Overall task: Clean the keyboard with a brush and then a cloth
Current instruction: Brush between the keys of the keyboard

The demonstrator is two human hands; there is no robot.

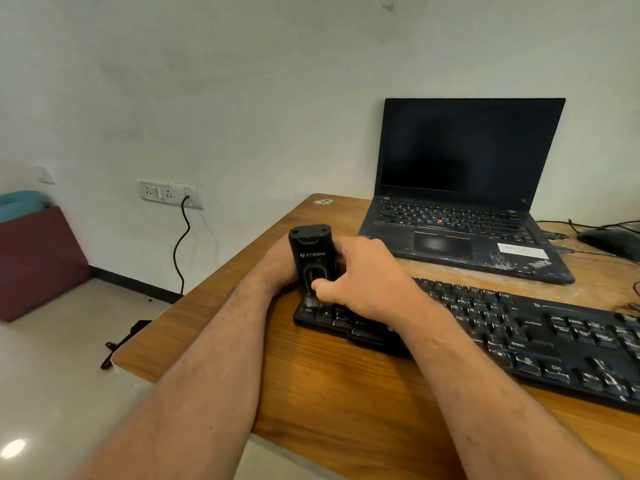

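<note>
- Black plastic is what you are holding: the brush (313, 263) is a stubby black block with pale lettering on its face, standing upright over the near-left corner of the keyboard (519, 327).
- Your right hand (367, 277) wraps it from the right, fingers curled behind the body and the thumb pressed across its front low down, so that hand grips the brush firmly.
- Pale bristles show just under your thumb, touching the keys right above the Ctrl key at the left end of the board.
- Your left hand (277, 268) sits behind and to the left of the brush; most of it is hidden by the brush body, so you cannot tell from here whether it holds the brush or only rests against it.
- Both forearms run in from the near edge and cross the wooden desk (329, 382), meeting at the brush.
- The keyboard lies slanted on the desk, its left end under your hands and its right end running off the right edge of the view.
- Beyond it, on the far side, an open laptop (464, 202) sits with a dark screen, just apart from the keyboard.
- A dark mouse (613, 241) lies at the far right with cables beside it.
- On the wall to the left, a black cord hangs from a socket plate (169, 194) down toward the floor.
</note>
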